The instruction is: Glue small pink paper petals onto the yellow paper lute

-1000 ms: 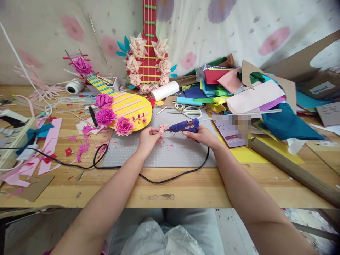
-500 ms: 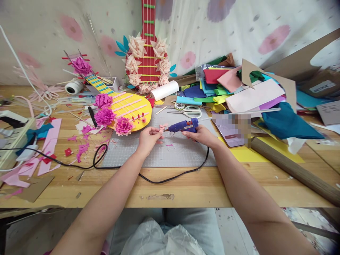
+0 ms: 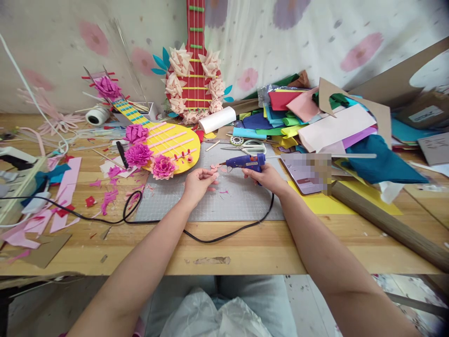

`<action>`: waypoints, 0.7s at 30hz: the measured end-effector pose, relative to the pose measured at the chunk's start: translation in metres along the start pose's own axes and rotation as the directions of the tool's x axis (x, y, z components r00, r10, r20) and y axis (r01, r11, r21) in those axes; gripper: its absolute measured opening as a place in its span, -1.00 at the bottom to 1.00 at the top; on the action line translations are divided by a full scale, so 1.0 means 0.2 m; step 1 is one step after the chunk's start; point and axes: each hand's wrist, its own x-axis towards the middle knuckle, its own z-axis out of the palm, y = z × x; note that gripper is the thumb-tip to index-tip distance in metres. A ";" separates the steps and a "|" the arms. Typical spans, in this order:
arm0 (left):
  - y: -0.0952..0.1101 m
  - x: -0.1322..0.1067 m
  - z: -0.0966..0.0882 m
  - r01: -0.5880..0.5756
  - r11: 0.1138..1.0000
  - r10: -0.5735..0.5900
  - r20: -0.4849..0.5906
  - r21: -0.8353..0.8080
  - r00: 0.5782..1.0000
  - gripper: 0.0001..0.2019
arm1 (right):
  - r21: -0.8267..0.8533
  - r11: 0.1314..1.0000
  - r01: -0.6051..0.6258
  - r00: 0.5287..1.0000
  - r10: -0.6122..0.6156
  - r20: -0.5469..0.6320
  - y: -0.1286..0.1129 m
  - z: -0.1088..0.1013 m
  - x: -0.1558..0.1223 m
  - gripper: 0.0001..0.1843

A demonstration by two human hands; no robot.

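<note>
My right hand [image 3: 262, 178] is wrapped round a blue hot glue gun [image 3: 244, 162], its nozzle pointing left and a long glue stick [image 3: 321, 156] out of its back. My left hand [image 3: 199, 182] pinches a small pink paper piece [image 3: 214, 176] close to the nozzle, apart from it. More pink paper scraps [image 3: 216, 167] lie on the grey cutting mat [image 3: 224, 207] beneath. A yellow paper guitar [image 3: 187, 138] with pink paper flowers [image 3: 163, 166] rests just beyond my left hand. Scissors [image 3: 249, 148] lie on the mat behind the glue gun.
A red guitar [image 3: 195, 86] with cream flowers leans at the back wall. Folded coloured paper [image 3: 284, 100] is piled at the right, near a phone [image 3: 301, 173] and a brown roll [image 3: 382, 222]. The black cord [image 3: 210, 241] loops along the mat's front; pink strips [image 3: 66, 192] litter the left.
The glue gun in my right hand has moved slightly right and up, its nozzle drawing away from the pink piece. My left hand has stayed almost in place.
</note>
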 end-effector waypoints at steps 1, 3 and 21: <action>0.00 0.00 0.00 0.002 1.000 -0.002 -0.003 -0.006 1.000 -0.75 | -0.015 1.000 -0.003 0.998 0.002 -0.068 0.01 0.00 0.01 -0.54; 0.01 0.00 0.00 0.006 1.000 -0.007 -0.015 -0.025 1.000 -0.76 | -0.060 0.998 -0.013 0.978 0.001 -0.209 0.05 0.01 0.04 -0.51; 0.09 -0.04 -0.01 0.120 0.856 -0.194 -0.098 -0.504 0.976 -0.95 | -0.639 0.760 -0.117 0.912 -0.173 -0.373 -0.03 0.01 -0.05 -0.62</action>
